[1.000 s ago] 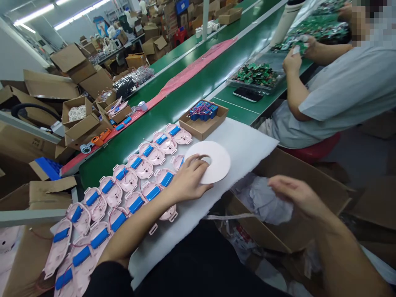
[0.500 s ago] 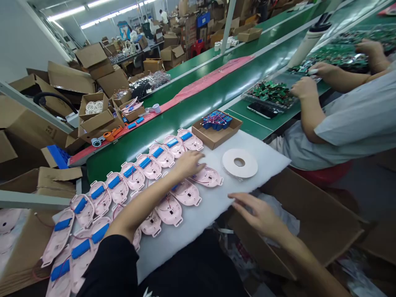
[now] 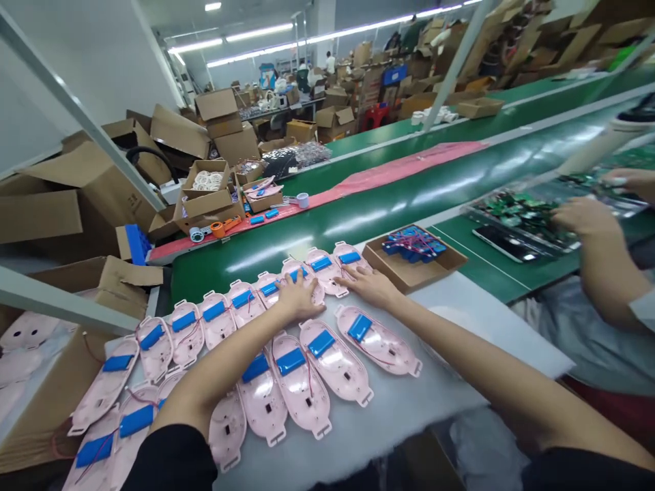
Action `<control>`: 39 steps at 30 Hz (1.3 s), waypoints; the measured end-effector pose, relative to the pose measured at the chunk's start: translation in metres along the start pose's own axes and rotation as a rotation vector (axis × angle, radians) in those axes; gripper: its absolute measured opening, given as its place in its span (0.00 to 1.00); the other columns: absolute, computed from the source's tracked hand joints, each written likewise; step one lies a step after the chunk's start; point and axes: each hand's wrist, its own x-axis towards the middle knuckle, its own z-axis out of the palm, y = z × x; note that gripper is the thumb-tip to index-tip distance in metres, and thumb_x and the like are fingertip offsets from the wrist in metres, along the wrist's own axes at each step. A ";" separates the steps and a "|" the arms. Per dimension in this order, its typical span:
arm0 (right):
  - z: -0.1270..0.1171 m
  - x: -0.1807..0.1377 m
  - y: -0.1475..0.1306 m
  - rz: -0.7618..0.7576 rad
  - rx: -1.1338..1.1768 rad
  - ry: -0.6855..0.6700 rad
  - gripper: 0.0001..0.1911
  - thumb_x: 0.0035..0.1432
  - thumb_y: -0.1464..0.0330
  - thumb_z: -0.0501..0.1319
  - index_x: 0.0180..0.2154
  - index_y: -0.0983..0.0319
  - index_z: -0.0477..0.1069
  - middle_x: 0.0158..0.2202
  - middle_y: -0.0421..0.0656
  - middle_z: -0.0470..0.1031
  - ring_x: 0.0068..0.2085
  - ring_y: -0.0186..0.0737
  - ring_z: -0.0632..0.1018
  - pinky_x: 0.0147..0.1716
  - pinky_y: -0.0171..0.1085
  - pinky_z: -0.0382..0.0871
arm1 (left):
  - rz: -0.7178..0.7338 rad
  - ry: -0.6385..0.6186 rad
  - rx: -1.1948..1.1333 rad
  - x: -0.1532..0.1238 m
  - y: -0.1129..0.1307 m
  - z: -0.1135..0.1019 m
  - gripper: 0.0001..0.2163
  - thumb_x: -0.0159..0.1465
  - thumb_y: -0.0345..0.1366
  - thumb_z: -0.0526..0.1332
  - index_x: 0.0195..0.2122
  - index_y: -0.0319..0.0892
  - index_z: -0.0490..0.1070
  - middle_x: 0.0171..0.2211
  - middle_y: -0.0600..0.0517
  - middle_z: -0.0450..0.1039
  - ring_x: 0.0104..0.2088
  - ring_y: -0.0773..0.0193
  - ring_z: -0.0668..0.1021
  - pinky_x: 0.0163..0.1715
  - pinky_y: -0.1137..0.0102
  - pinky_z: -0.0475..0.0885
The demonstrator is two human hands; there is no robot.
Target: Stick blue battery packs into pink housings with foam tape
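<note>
Pink plastic shells (image 3: 331,368) lie in two rows on a white foam sheet (image 3: 409,423), most with a blue battery pack (image 3: 290,361) and thin red wires inside. My left hand (image 3: 298,298) rests over the far row, its fingers spread across a shell and its blue battery pack. Beside it, my right hand (image 3: 372,286) reaches over with fingers apart, the fingertips at the lower edge of a shell (image 3: 349,258) near the row's right end. Neither hand holds anything that I can see. My right forearm passes over the white tape roll (image 3: 453,320), which is blurred.
A cardboard box (image 3: 404,276) of wired blue battery packs stands just right of my right hand. Behind runs a green conveyor belt (image 3: 317,228). At right, a co-worker's hand (image 3: 578,218) is over a tray of green circuit boards (image 3: 516,211), near a phone (image 3: 504,243).
My right hand has moved from the sheet's front edge up to the far row. My left hand has shifted onto the far row. The view has swung leftward.
</note>
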 end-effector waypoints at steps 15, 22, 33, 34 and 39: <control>-0.010 0.177 0.026 0.266 0.013 -0.023 0.34 0.71 0.71 0.46 0.74 0.45 0.56 0.75 0.54 0.58 0.55 0.61 0.78 0.49 0.60 0.75 | -0.043 0.126 0.079 0.131 -0.098 -0.068 0.39 0.69 0.61 0.54 0.76 0.48 0.51 0.78 0.38 0.40 0.75 0.30 0.52 0.67 0.36 0.58; -0.004 0.143 0.007 0.209 0.082 0.148 0.31 0.71 0.65 0.50 0.73 0.59 0.60 0.75 0.54 0.57 0.69 0.71 0.63 0.63 0.72 0.58 | 0.093 0.189 0.029 0.035 -0.146 -0.048 0.34 0.72 0.62 0.47 0.76 0.55 0.53 0.77 0.49 0.50 0.76 0.42 0.52 0.73 0.45 0.48; -0.058 0.090 -0.226 -0.544 0.386 0.093 0.30 0.73 0.50 0.54 0.70 0.52 0.65 0.77 0.45 0.54 0.72 0.63 0.62 0.68 0.60 0.62 | -0.453 0.163 0.019 -0.217 -0.251 0.042 0.42 0.63 0.71 0.55 0.75 0.60 0.55 0.79 0.45 0.42 0.75 0.21 0.45 0.65 0.22 0.42; -0.062 0.099 -0.246 -0.548 0.359 0.060 0.32 0.71 0.47 0.56 0.71 0.51 0.64 0.77 0.44 0.51 0.73 0.68 0.59 0.69 0.63 0.59 | -0.517 0.152 0.021 -0.222 -0.258 0.047 0.42 0.64 0.72 0.53 0.75 0.61 0.53 0.79 0.45 0.40 0.75 0.21 0.43 0.64 0.21 0.41; -0.058 0.128 -0.303 -0.532 0.254 -0.070 0.39 0.64 0.35 0.56 0.70 0.42 0.64 0.79 0.42 0.44 0.74 0.82 0.50 0.64 0.82 0.45 | -0.690 0.105 -0.074 -0.227 -0.280 0.062 0.41 0.64 0.73 0.49 0.76 0.66 0.46 0.80 0.48 0.34 0.74 0.18 0.43 0.60 0.18 0.46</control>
